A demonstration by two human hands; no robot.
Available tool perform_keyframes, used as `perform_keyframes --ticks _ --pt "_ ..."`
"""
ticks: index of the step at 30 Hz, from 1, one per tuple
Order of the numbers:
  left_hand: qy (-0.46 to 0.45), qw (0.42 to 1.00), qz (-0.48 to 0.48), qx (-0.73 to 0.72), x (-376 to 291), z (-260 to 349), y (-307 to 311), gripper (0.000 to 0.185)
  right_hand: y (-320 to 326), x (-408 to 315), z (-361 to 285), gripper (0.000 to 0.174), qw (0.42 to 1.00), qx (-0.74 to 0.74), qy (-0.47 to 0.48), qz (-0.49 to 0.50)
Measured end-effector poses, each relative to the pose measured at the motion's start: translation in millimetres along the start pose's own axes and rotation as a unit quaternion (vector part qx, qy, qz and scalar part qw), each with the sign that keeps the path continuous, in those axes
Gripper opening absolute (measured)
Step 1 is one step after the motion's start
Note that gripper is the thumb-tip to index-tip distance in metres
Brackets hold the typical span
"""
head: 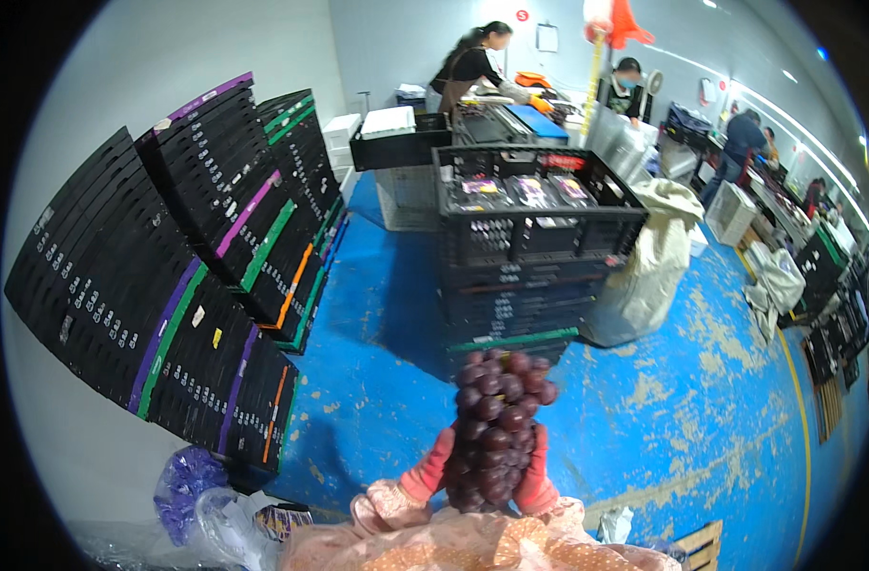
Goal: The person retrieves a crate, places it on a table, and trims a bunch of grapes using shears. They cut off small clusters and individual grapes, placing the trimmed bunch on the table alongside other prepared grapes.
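A large bunch of dark red-purple grapes (pixel 497 421) is held upright between my two hands, in front of my body. My left hand (pixel 432 465), in a pink glove, presses on the bunch's left side. On its right side lies my right hand (pixel 537 478), gloved in the same pink. The grapes hide parts of both hands. Pink patterned sleeves and an apron (pixel 477 539) show below them. Beyond the bunch stands a black plastic crate (pixel 541 232) with several labelled clear packs (pixel 530 191) inside, on top of a stack of folded crates (pixel 516 303).
Tall stacks of folded black crates (pixel 192 314) line the left wall. A pale woven sack (pixel 641 278) leans beside the middle stack. Several people work at tables farther back. Purple plastic wrapping (pixel 184 492) lies at lower left, and a wooden pallet (pixel 702 546) at lower right.
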State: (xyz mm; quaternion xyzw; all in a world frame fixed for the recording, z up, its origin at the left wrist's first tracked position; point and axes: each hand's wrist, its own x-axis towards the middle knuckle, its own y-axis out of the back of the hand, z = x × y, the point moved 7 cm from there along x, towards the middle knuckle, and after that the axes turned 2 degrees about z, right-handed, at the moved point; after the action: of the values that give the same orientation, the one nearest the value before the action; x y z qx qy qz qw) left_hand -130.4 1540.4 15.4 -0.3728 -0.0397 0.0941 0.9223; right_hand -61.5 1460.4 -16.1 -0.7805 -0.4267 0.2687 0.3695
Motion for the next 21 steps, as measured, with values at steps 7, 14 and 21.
perform_keyframes --ticks 7,14,21 --pt "-0.079 0.971 0.216 -0.062 42 104 155 0.089 -97 182 56 0.062 0.961 0.010 -0.227 -0.155" --pt "-0.245 0.892 0.378 -0.031 62 253 279 0.082 -192 372 103 0.040 0.904 -0.086 -0.248 -0.338" --pt "-0.355 0.807 0.471 -0.030 81 373 405 0.075 -299 549 143 0.072 0.654 -0.596 -0.079 -0.460"
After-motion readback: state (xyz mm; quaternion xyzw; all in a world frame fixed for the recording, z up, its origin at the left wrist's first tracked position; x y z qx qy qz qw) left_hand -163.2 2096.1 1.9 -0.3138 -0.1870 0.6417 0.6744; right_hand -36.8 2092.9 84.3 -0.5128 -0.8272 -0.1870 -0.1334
